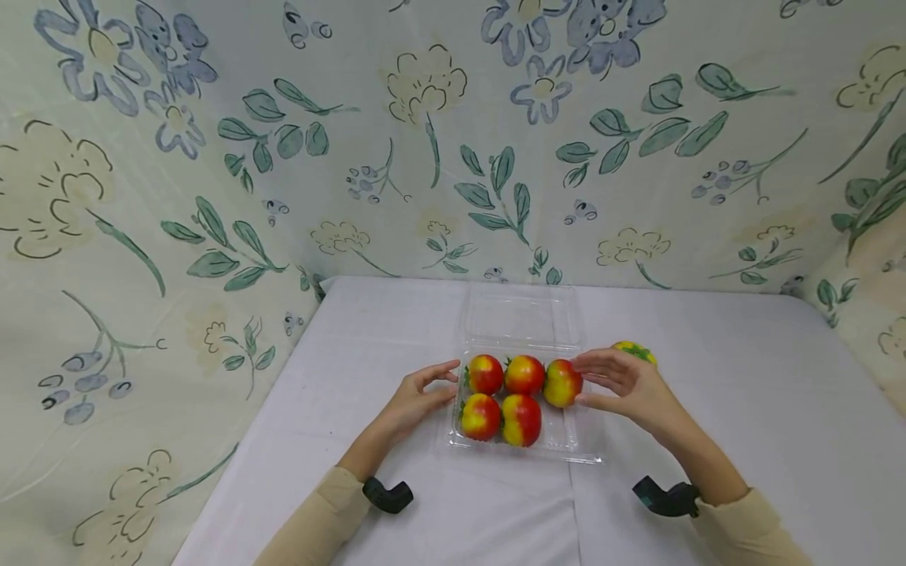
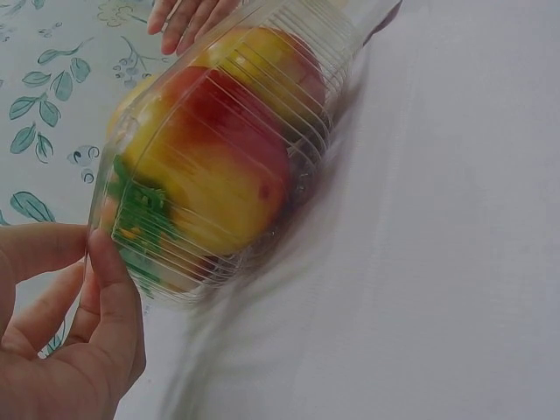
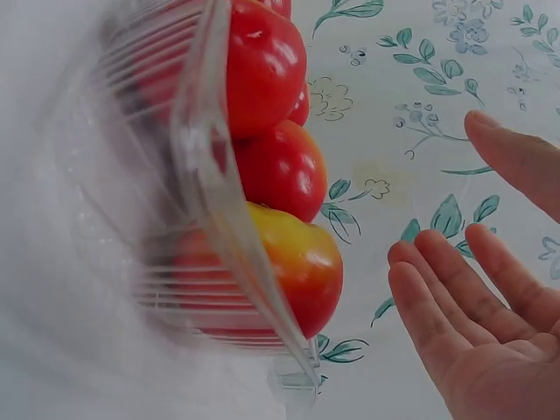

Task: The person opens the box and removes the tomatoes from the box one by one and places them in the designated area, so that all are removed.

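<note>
Left fingers: the left hand (image 1: 418, 401) pinches the rim of the clear box (image 1: 561, 432) between thumb and fingertip, at the box's left side.
Right fingers: the right hand (image 1: 633, 393) has its fingers extended and the thumb spread away from them; the right wrist view shows a gap between them and the box.
End fruit (image 1: 563, 384): inside the box, just beside the right fingertips.
Other fruits (image 1: 521, 420): four more in the box, between the two hands, two of them nearest the left fingers.
Loose fruit (image 1: 640, 350): outside the box, just beyond the right fingers, yellow with a green top.
Lid (image 1: 522, 314): clear and folded back, beyond both hands' fingers.
Skins: smooth, glossy, rounded, red blending to yellow, some with green leafy tops.
Box walls: thin, see-through plastic with fine ribs.
Cloths: plain white tablecloth (image 1: 382, 330) under the box; flower-printed cloth (image 1: 396, 157) beyond the fingers.
Hard to see: the right hand covers part of the loose fruit; the box's underside blurs in the right wrist view, where the right hand is cut off.
</note>
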Motion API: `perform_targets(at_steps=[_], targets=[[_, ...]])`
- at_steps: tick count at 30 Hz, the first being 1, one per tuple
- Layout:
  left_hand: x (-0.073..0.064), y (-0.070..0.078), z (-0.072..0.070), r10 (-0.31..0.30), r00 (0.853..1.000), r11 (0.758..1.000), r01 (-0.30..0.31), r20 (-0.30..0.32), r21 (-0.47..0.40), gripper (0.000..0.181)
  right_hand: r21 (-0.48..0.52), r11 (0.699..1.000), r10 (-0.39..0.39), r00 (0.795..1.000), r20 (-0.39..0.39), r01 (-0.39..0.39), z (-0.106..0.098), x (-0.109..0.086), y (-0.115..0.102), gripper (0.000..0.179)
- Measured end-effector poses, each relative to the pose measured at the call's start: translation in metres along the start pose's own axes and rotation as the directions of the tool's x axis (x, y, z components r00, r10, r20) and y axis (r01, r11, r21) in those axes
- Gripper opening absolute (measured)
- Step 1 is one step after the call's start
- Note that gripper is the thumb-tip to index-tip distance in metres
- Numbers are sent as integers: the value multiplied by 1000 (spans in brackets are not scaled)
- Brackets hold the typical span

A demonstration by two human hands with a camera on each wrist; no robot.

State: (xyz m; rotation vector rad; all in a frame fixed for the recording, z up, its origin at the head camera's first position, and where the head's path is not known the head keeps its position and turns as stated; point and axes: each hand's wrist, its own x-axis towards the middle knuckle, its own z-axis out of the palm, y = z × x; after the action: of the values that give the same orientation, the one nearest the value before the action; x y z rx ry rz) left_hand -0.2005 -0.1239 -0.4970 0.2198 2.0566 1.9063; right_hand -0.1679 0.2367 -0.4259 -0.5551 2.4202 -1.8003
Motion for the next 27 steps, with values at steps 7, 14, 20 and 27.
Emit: perform_targets(at_steps=[7, 14, 20, 27], targets=[[0, -1, 0, 5, 1000, 1000, -5, -2, -5, 46, -17, 1000, -6, 1000, 28, 7, 12, 0, 1, 51], [0, 0, 0, 0, 1000, 1000, 0, -5, 2, 46, -25, 1000, 11, 999, 43, -10, 24, 2, 2, 53], [0, -2, -1, 12, 1000, 1000, -12, 12, -1, 47, -5, 1000, 23, 997, 68, -22, 35, 1, 4, 54], [0, -2, 0, 6, 1000, 1000, -6, 17, -9, 49, -33, 999, 4, 998, 63, -2, 46, 1, 8, 50]])
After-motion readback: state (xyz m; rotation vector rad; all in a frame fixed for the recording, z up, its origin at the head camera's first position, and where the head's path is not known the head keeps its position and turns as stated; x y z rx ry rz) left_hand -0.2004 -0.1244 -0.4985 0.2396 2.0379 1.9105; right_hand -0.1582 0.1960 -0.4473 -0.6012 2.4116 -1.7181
